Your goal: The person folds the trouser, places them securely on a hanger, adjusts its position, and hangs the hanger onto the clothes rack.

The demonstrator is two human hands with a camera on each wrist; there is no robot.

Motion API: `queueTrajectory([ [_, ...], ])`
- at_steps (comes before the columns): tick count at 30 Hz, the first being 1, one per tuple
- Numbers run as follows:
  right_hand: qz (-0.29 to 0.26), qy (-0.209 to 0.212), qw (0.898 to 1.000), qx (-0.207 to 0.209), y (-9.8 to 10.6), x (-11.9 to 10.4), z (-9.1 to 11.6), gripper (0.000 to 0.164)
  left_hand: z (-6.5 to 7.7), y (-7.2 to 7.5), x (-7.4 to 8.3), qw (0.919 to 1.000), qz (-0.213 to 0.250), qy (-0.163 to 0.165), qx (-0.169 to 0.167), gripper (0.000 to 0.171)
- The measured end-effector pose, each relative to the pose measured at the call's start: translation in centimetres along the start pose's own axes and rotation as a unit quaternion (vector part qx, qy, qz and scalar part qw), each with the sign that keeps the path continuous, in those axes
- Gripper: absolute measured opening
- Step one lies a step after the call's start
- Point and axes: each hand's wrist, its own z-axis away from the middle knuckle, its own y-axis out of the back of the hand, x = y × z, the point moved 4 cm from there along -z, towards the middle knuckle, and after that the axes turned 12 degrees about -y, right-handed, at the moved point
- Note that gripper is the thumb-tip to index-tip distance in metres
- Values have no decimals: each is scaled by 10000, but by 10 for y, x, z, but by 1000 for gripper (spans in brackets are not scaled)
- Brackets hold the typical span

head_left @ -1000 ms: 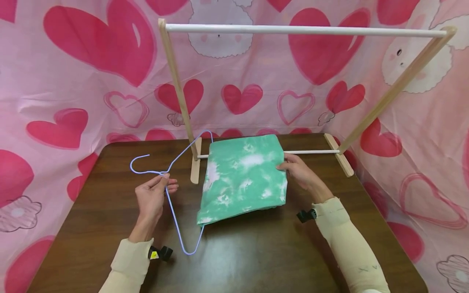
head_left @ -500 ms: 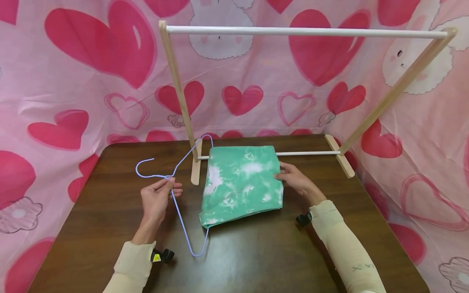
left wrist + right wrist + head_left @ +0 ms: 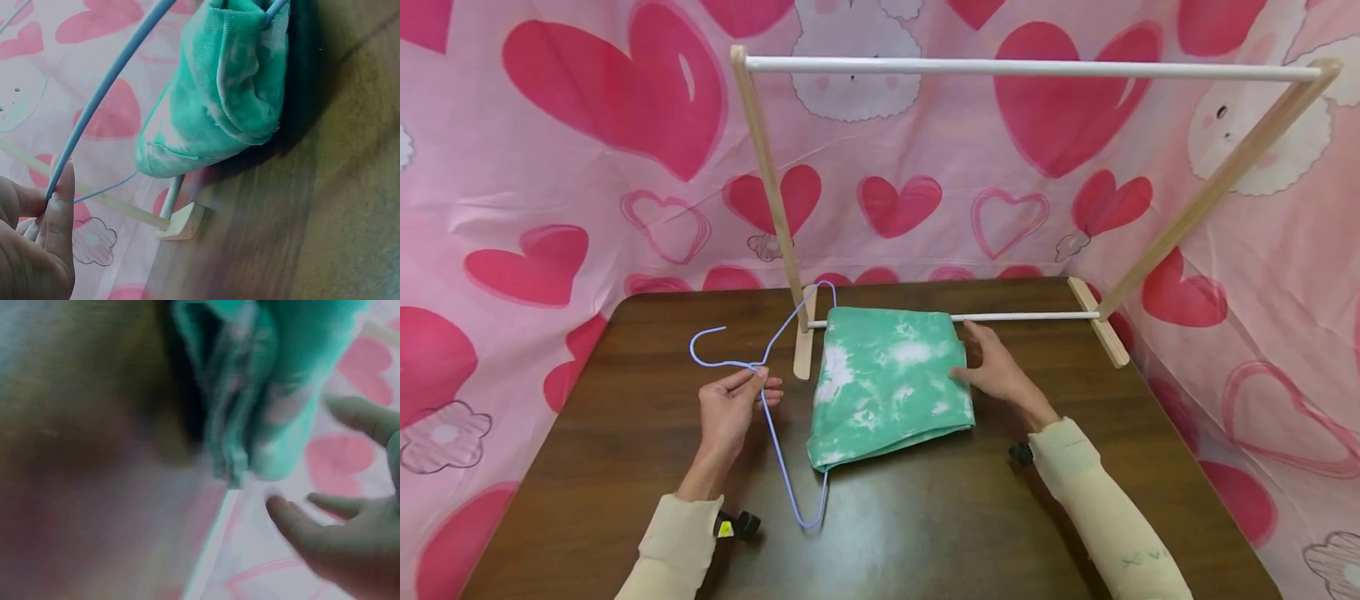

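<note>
My left hand [image 3: 728,408] pinches a thin lavender wire hanger [image 3: 778,450] close to its neck, with the hook pointing left. Over the hanger's bottom bar hangs a folded green and white tie-dye cloth [image 3: 891,383], which hides that bar. In the left wrist view the cloth [image 3: 231,94] droops in thick layers above the table. My right hand [image 3: 1000,367] is at the cloth's right edge, its fingers and thumb spread. In the right wrist view the fingers of the right hand [image 3: 350,531] stand apart from the cloth [image 3: 287,419], holding nothing.
A rack with wooden legs and a white top rail [image 3: 1022,69] stands at the back of the brown table [image 3: 925,533]. Its lower white bar [image 3: 1030,316] runs behind the cloth. A pink heart-patterned curtain [image 3: 662,217] surrounds the table.
The hanger and left hand have shifted slightly right and down. My right hand has let go of the cloth's right edge, and the cloth now sags lower there.
</note>
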Motion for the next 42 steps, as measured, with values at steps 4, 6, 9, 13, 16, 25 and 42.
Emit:
queueTrajectory([
  [4, 700, 999, 9921, -305, -15, -31, 10, 103, 1, -1, -2, 10000, -12, 11, 19, 41],
  [6, 1012, 1255, 9847, -664, -25, -39, 12, 107, 1, -3, -2, 10000, -24, -59, -11, 41],
  [9, 1611, 1320, 9728, -1011, -40, -37, 12, 107, 2, -6, 0, 9998, 8, -155, -84, 40],
  [13, 2091, 1121, 9639, -1211, -52, -24, 9, 96, 2, -9, 3, 9995, 32, -269, -140, 37],
  [16, 2056, 1013, 9646, -1306, -58, -14, 7, 94, 2, -9, 5, 9993, -54, -353, -142, 34],
  [25, 1866, 768, 9664, -1593, -60, 1, -1, 101, 3, -9, 6, 9989, -144, -398, -201, 35],
  [42, 2222, 627, 9588, -1655, -27, -29, -19, 134, 8, -9, 4, 9988, -150, -343, -307, 36],
])
